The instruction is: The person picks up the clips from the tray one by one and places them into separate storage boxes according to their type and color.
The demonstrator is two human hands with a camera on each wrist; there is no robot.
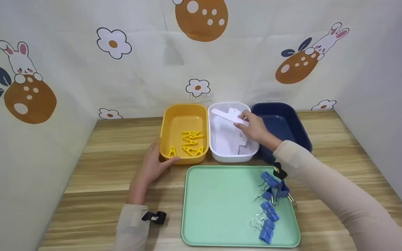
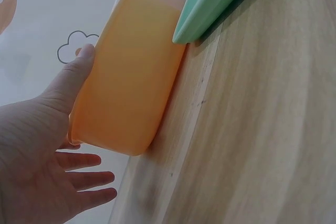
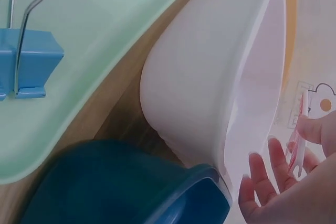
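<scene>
In the head view my right hand pinches a long, flat white plastic clip between thumb and fingers, above the white bin. More white clips lie inside that bin. The right wrist view shows the held clip edge-on beside the bin's rim, the other fingers spread. My left hand rests against the near left corner of the yellow bin. Its thumb touches the rim and its other fingers are extended along the side. Several yellow A-shaped clips lie in the yellow bin.
A dark blue bin stands right of the white one, partly behind my right forearm. In front, a green tray bears several blue binder clips along its right side. A patterned cloth hangs behind the wooden table.
</scene>
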